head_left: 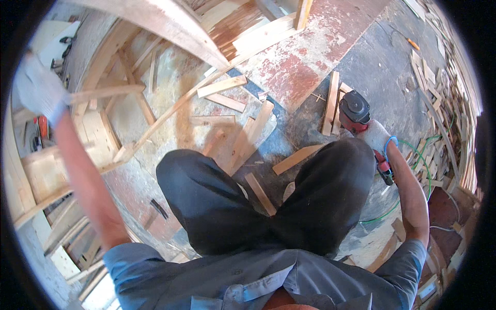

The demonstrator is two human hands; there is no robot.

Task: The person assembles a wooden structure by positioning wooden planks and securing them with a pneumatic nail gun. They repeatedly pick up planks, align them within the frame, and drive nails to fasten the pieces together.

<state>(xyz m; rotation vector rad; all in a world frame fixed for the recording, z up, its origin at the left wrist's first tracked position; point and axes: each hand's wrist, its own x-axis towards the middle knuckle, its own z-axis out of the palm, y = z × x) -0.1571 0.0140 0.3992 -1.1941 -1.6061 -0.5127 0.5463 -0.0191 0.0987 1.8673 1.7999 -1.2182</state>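
The right hand [373,136], in a pale knit glove, is clamped around the grip of a red and black nail gun [354,109], just beyond the person's right knee [351,157]. The tool's long axis slants, its round, ribbed black cap toward the upper left and its narrower red and black end toward the lower right; I can't make out the nose underneath. Right beside the cap stand out pale, straight-edged slats [331,103], and a thin green hose [428,175] curves past the right forearm. The left hand [40,89], gloved too, reaches far out to the left and is blurred; I can't tell whether its fingers close on the wooden rail [106,93] beside it. Past that spreads a frame of smooth, light timber [164,121]. The concrete floor [382,67] is dark grey, with worn, flaking red paint in patches, and a jumble of splintery offcuts [438,111] heaps along the right.
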